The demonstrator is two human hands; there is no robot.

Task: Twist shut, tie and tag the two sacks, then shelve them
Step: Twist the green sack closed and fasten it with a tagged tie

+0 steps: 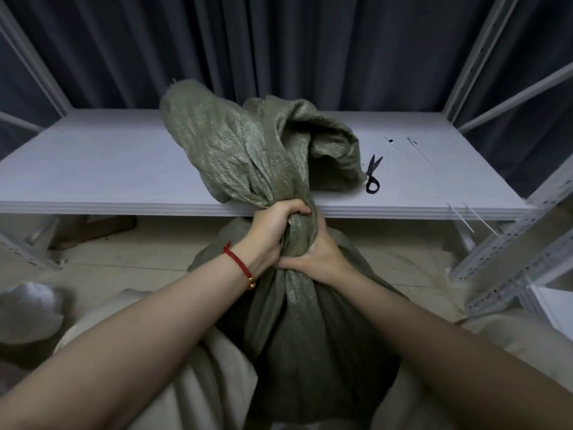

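Our forearms hide the lower part of the one green sack (288, 324), which stands on the floor against the shelf (108, 169) edge. The pale cloth around it is unclear. Our left hand (273, 231) and, just below, our right hand (316, 259) clench its twisted neck. One pair of scissors (373, 173) and two thin ties (461, 218) lie on the shelf to the right.

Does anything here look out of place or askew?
Two thin white ties at the right end of the shelf overhang its front edge and might slide off. The scissors lie flat on it, and nothing looks spilled or torn.
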